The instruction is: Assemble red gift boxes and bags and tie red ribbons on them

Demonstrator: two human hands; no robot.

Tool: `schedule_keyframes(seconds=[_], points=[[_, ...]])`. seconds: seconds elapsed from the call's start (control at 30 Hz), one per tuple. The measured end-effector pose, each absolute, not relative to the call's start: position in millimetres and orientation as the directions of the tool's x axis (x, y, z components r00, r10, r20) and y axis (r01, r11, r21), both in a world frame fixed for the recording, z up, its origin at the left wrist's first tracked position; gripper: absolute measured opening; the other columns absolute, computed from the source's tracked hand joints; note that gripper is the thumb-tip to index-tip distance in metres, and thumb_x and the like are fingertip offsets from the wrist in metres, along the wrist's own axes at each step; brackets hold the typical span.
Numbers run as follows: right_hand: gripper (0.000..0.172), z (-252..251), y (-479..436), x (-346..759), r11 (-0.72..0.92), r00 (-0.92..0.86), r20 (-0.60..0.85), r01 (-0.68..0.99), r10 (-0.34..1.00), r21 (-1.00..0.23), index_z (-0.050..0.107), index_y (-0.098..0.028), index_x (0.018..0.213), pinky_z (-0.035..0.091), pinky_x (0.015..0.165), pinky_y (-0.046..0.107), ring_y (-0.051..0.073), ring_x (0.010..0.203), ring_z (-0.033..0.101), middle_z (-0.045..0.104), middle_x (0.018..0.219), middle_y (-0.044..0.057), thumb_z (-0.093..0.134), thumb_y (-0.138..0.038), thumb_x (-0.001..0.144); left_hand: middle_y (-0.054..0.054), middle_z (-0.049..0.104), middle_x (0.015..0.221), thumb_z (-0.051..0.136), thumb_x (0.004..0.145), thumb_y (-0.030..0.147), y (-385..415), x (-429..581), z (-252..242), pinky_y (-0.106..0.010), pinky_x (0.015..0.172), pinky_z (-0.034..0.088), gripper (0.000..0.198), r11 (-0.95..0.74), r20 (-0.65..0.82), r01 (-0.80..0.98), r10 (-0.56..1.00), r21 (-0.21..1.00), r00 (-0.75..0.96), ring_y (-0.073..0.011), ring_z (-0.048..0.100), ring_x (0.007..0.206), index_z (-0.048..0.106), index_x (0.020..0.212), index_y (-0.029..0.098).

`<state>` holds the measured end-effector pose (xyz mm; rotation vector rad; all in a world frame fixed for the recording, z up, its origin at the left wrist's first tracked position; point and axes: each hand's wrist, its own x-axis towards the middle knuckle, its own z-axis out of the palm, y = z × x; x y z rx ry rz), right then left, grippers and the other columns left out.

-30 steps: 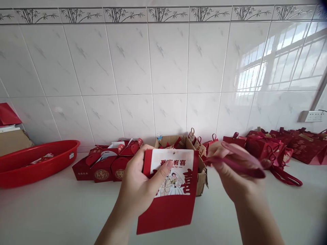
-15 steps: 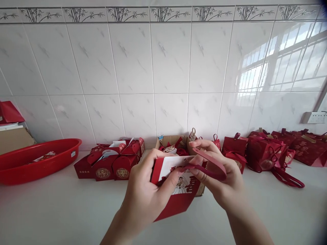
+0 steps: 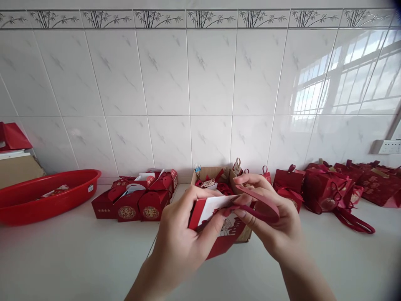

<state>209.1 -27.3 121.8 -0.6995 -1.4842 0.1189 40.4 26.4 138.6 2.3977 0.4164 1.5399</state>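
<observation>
In front of me, a small red gift box [image 3: 223, 246] with a white printed panel is held tilted in the air. My left hand [image 3: 188, 234] is closed round its left side, the thumb pressed near the top edge. A dark red ribbon [image 3: 263, 205] forms a loop at the box's upper right. My right hand [image 3: 275, 221] pinches this ribbon between thumb and fingers, with the loop lying across its palm side. The fingertips of both hands meet close together at the ribbon, so where it joins the box is hidden.
Behind my hands stands an open cardboard box [image 3: 206, 171] of red packets. Several red gift boxes [image 3: 128, 209] sit to its left, beside a red plastic basin [image 3: 62, 200]. Red gift bags [image 3: 327, 188] line the right side of the white counter [image 3: 78, 259], against a tiled wall [image 3: 209, 75].
The gift box has tipped, so its front panel shows more foreshortened and its lower edge sits higher. Both hands keep their hold on box and ribbon. The view has shifted slightly.
</observation>
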Motion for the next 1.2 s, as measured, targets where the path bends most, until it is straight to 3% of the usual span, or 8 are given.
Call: schedule_keyframes(seconds=[0.3, 0.43, 0.6, 0.7, 0.8, 0.97, 1.07, 1.2], points=[[0.016, 121, -27, 206, 0.822, 0.146, 0.899, 0.366, 0.413, -0.437, 0.067, -0.023, 0.090, 0.054, 0.081, 0.026, 0.018, 0.108, 0.056, 0.064, 0.096, 0.005, 0.065, -0.009, 0.083, 0.004, 0.071, 0.097, 0.066, 0.082, 0.009, 28, 42, 137, -0.013, 0.085, 0.051, 0.025, -0.955, 0.863, 0.065, 0.288, 0.288, 0.414, -0.0078, 0.068, 0.094, 0.057, 0.101, 0.023], [0.024, 117, -22, 203, 0.812, 0.209, 0.837, 0.214, 0.505, -0.543, 0.061, -0.025, 0.105, 0.054, 0.077, 0.026, 0.016, 0.095, 0.061, 0.062, 0.105, 0.004, 0.067, -0.016, 0.083, 0.001, 0.070, 0.095, 0.065, 0.078, 0.006, 29, 43, 136, -0.018, 0.081, 0.053, 0.029, -0.969, 0.885, 0.016, 0.233, 0.248, 0.403, -0.0105, 0.067, 0.089, 0.057, 0.102, 0.020], [0.013, 113, -15, 201, 0.834, 0.249, 0.815, 0.043, 0.524, -0.549, 0.062, -0.023, 0.091, 0.052, 0.071, 0.024, 0.014, 0.084, 0.062, 0.065, 0.090, 0.001, 0.069, -0.016, 0.082, -0.004, 0.063, 0.095, 0.058, 0.077, 0.011, 32, 49, 132, -0.024, 0.067, 0.053, 0.028, -0.948, 0.891, -0.138, 0.210, 0.286, 0.403, -0.0124, 0.063, 0.078, 0.054, 0.103, 0.017], [0.014, 113, -17, 202, 0.869, 0.268, 0.861, 0.130, 0.433, -0.477, 0.061, -0.021, 0.087, 0.049, 0.064, 0.024, 0.013, 0.076, 0.059, 0.064, 0.083, 0.001, 0.067, -0.011, 0.080, -0.005, 0.060, 0.097, 0.055, 0.080, 0.017, 34, 47, 133, -0.028, 0.074, 0.052, 0.020, -0.944, 0.891, -0.183, 0.179, 0.275, 0.417, -0.0156, 0.062, 0.086, 0.055, 0.100, 0.018], [0.019, 115, -19, 204, 0.898, 0.185, 0.941, 0.294, 0.283, -0.328, 0.061, -0.020, 0.087, 0.048, 0.063, 0.029, 0.015, 0.074, 0.057, 0.061, 0.079, 0.002, 0.065, -0.005, 0.076, -0.008, 0.058, 0.107, 0.046, 0.089, 0.024, 34, 37, 137, -0.032, 0.087, 0.048, 0.019, -0.932, 0.849, -0.163, 0.209, 0.323, 0.485, -0.0196, 0.058, 0.102, 0.060, 0.100, 0.018], [0.029, 118, -19, 206, 0.888, -0.036, 0.997, 0.459, 0.066, -0.042, 0.061, -0.018, 0.091, 0.047, 0.055, 0.033, 0.015, 0.063, 0.054, 0.060, 0.073, 0.003, 0.062, -0.001, 0.068, -0.005, 0.059, 0.109, 0.054, 0.086, 0.011, 24, 27, 143, -0.029, 0.101, 0.042, 0.025, -0.950, 0.884, -0.057, 0.263, 0.308, 0.387, -0.0175, 0.054, 0.113, 0.058, 0.110, 0.020], [0.027, 119, -19, 203, 0.857, -0.110, 0.994, 0.513, 0.009, 0.049, 0.062, -0.017, 0.092, 0.046, 0.052, 0.033, 0.016, 0.060, 0.055, 0.061, 0.071, 0.004, 0.061, -0.003, 0.068, -0.003, 0.062, 0.105, 0.058, 0.083, 0.006, 19, 29, 144, -0.026, 0.093, 0.047, 0.029, -0.960, 0.885, -0.055, 0.230, 0.275, 0.406, -0.0155, 0.058, 0.106, 0.059, 0.108, 0.021], [0.026, 121, -21, 199, 0.785, -0.185, 0.982, 0.601, -0.045, 0.150, 0.061, -0.016, 0.089, 0.043, 0.050, 0.034, 0.016, 0.057, 0.054, 0.061, 0.067, 0.004, 0.060, -0.003, 0.067, 0.002, 0.068, 0.091, 0.061, 0.082, 0.008, 16, 29, 143, -0.023, 0.070, 0.053, 0.024, -0.956, 0.869, -0.036, 0.249, 0.292, 0.428, -0.0128, 0.064, 0.083, 0.063, 0.098, 0.026]])
